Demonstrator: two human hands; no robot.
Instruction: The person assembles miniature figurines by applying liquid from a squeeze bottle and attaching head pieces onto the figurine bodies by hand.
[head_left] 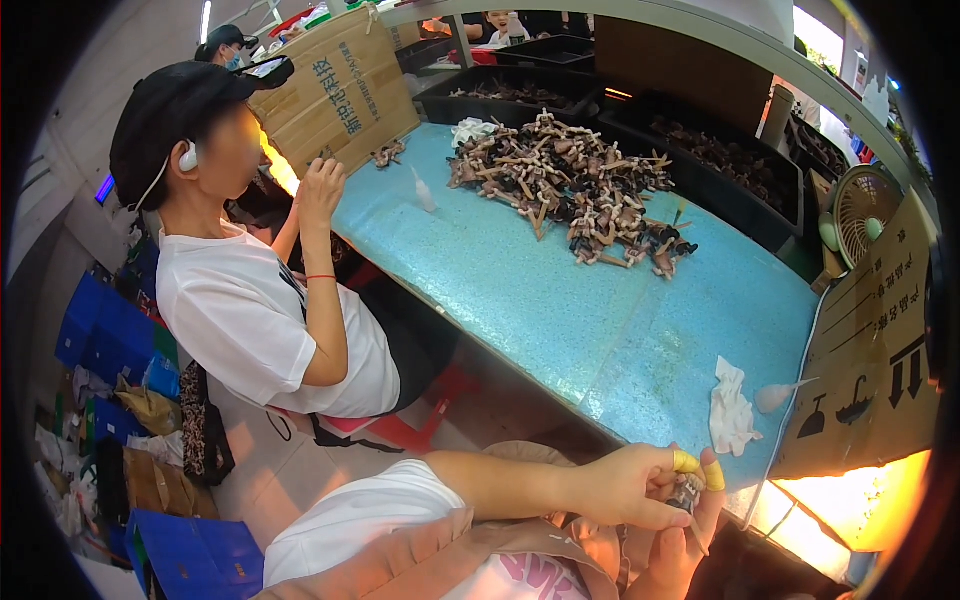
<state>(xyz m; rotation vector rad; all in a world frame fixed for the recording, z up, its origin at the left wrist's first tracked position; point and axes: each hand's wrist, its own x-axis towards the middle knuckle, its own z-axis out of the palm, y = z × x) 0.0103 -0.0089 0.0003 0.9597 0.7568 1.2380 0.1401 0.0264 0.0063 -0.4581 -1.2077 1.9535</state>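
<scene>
My left hand (625, 488) reaches in from the left, its thumb and fingers closed on a small figurine (686, 493) in brown, cream and dark tones. Below and beside it, my right hand (683, 550) has its fingers around the same figurine, and a thin pale piece sticks out downward. Yellow tape wraps fingertips at the figurine's top. Both hands are just off the near edge of the blue table (540, 320). A crumpled white tissue (733, 408) and a small white bottle with a thin nozzle (775, 398) lie close by on the table.
A heap of similar figurines (570, 180) covers the table's far part. Black bins (725, 170) stand behind it. Cardboard (860, 340) borders the right, near a fan (865, 215). At left sits a co-worker (260, 310); another nozzle bottle (424, 192) stands near them.
</scene>
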